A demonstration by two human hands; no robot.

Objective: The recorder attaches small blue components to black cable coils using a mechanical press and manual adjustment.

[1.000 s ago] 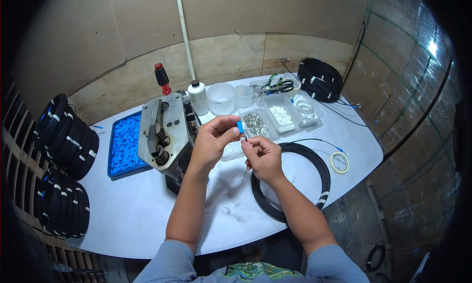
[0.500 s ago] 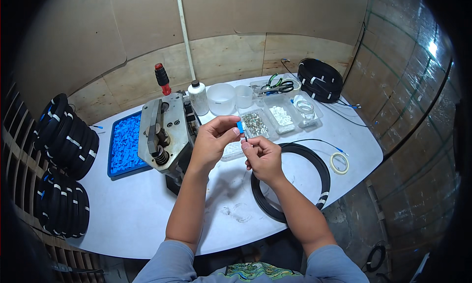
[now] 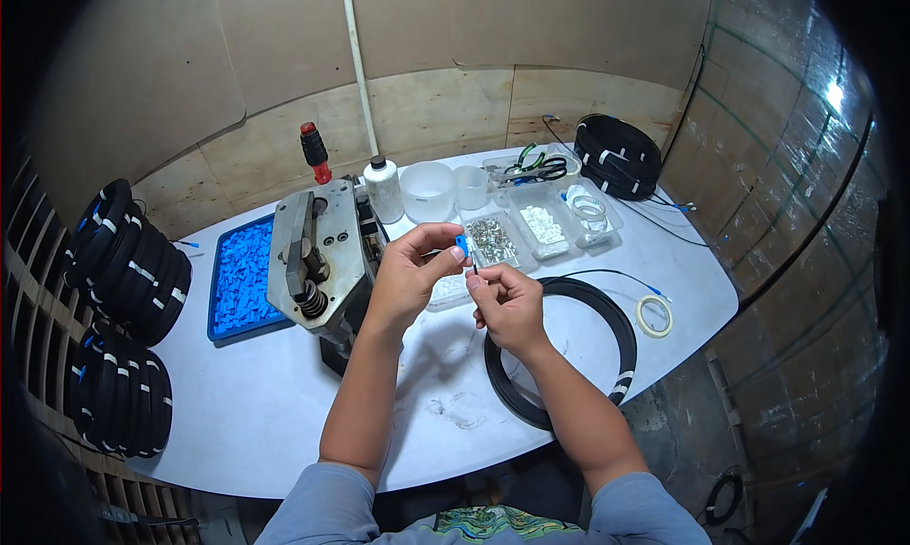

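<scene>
Blue and small, a connector piece [image 3: 462,245] sits at the fingertips of the left hand [image 3: 409,275], above the table and near its middle. That hand pinches it between thumb and forefinger; the other fingers curl in behind, mostly hidden. Just below, the right hand [image 3: 510,308] pinches a thin black cable [image 3: 476,270] between thumb and forefinger, its remaining fingers folded toward the palm. The cable's short visible end points up at the connector piece, though whether it sits inside, I cannot tell. Both hands are close together, fingertips nearly meeting.

Beneath the right forearm lies a black cable coil [image 3: 627,341], with a tape roll [image 3: 654,334] just beside it. Left of the left hand stands a metal press [image 3: 284,251], and beyond it a blue tray [image 3: 250,336] full of small blue pieces [image 3: 245,280].
</scene>
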